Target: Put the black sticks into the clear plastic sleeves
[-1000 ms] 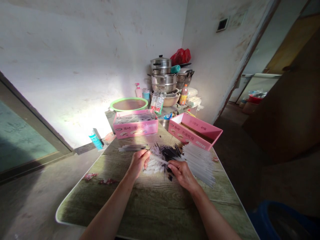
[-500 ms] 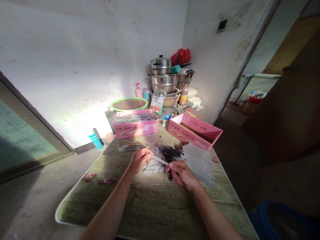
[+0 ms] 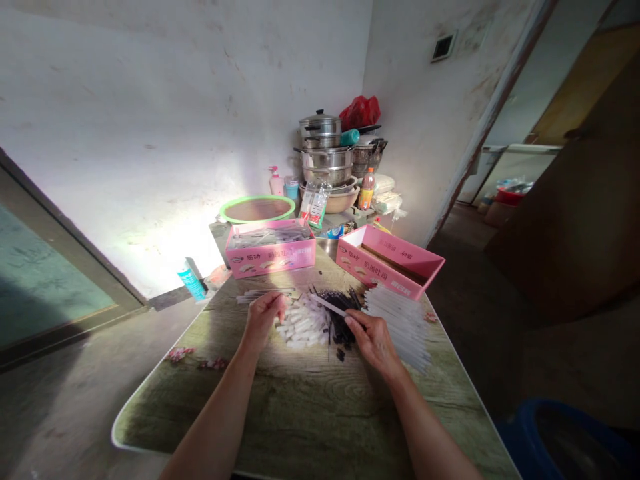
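Note:
My right hand (image 3: 371, 339) grips one end of a slim whitish plastic tube (image 3: 327, 306), whose far end points up and left over the piles. My left hand (image 3: 263, 320) is apart from the tube, its fingers pinched together beside a heap of short white plastic pieces (image 3: 305, 327); what they hold, if anything, is too small to make out. Thin black pieces (image 3: 343, 327) lie in a pile under the tube. A row of long translucent tubes (image 3: 397, 327) is spread right of my right hand. More thin tubes (image 3: 250, 295) lie behind my left hand.
One pink box (image 3: 270, 261) full of clear tubes stands at the table's back left. Another pink box (image 3: 367, 267) is tilted at the back right. Behind them are a green-rimmed round tray (image 3: 293, 212), stacked steel pots (image 3: 327, 160) and an orange-labelled bottle (image 3: 367, 193).
My left hand has let go of the tube's far end and drawn away to the left. My right hand has moved slightly right, still gripping the tube.

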### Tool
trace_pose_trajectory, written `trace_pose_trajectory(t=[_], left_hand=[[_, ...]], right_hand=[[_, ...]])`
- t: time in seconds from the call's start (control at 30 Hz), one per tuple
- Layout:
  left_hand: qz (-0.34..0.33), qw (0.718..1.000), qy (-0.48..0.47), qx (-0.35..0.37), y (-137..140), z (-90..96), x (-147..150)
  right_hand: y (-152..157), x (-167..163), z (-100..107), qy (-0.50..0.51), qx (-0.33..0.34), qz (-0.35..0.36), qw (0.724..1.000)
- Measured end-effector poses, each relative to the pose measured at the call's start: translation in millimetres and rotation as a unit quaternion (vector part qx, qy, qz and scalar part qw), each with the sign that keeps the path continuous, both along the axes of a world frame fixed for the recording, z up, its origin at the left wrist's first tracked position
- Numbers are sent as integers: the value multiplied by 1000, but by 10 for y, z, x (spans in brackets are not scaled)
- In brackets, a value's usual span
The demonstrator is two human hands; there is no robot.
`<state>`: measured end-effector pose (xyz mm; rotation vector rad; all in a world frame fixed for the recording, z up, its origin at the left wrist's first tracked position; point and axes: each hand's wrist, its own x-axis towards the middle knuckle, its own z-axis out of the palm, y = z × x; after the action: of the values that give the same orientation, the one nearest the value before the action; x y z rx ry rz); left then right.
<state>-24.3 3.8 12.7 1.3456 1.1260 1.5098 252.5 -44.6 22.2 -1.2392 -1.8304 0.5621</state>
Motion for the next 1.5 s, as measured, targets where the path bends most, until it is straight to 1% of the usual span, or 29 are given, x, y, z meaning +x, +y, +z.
trace_pose_trajectory(t=[0.07, 0.17, 0.23, 0.3, 0.33, 0.4, 0.47, 0.53, 0.6, 0.63, 0.7, 0.77, 0.8, 0.87, 0.93, 1.0, 1.1, 1.17, 1.23, 1.33, 1.43, 1.5], left_hand=[[-5, 996, 86, 29, -23, 12, 78], [-22, 981, 186, 50, -32, -7, 134], [-36, 972, 225, 58, -24, -35, 123], [-47, 965, 250, 64, -17, -60, 102], [-53, 962, 259, 67, -16, -68, 94], [-68, 958, 268, 72, -18, -75, 91], [-77, 958, 265, 76, -21, -81, 100], [-73, 959, 260, 83, -15, -93, 103], [-37, 963, 253, 82, 11, -118, 72], [-3, 967, 243, 78, 33, -136, 34], [93, 970, 216, 63, 88, -178, -91], [196, 960, 196, 42, 144, -222, -271], [243, 949, 198, 29, 166, -242, -368], [310, 921, 235, -2, 193, -274, -540], [346, 893, 286, -23, 204, -294, -645], [335, 879, 339, -16, 208, -308, -663], [243, 874, 421, 28, 211, -328, -575], [196, 860, 470, 38, 205, -336, -498], [187, 840, 509, 29, 190, -330, -444], [196, 815, 545, 19, 155, -304, -415], [199, 801, 565, 14, 131, -284, -419], [198, 797, 570, 8, 126, -277, -425]], right_hand=[[44, 91, -41, -6, 18, -32, 999], [98, 356, -62, -16, 44, -136, 990], [106, 558, -25, -74, 34, -235, 968], [93, 715, 43, -160, 3, -320, 934], [82, 767, 81, -201, -17, -348, 915], [60, 825, 148, -260, -50, -376, 888], [48, 844, 187, -292, -71, -382, 874], [47, 852, 194, -308, -78, -387, 866], [52, 860, 180, -315, -74, -393, 861], [54, 864, 170, -317, -72, -396, 859], [58, 864, 153, -315, -69, -400, 858], [62, 852, 149, -309, -69, -398, 861], [64, 842, 153, -304, -71, -396, 863], [67, 818, 169, -298, -79, -390, 868], [69, 792, 187, -295, -87, -389, 868], [69, 766, 194, -296, -86, -392, 867], [65, 720, 175, -296, -63, -393, 868], [63, 680, 150, -297, -44, -387, 872], [63, 633, 124, -301, -29, -381, 874], [65, 563, 90, -304, -10, -369, 878], [63, 498, 60, -292, -1, -343, 893], [59, 455, 36, -279, 3, -325, 904]])
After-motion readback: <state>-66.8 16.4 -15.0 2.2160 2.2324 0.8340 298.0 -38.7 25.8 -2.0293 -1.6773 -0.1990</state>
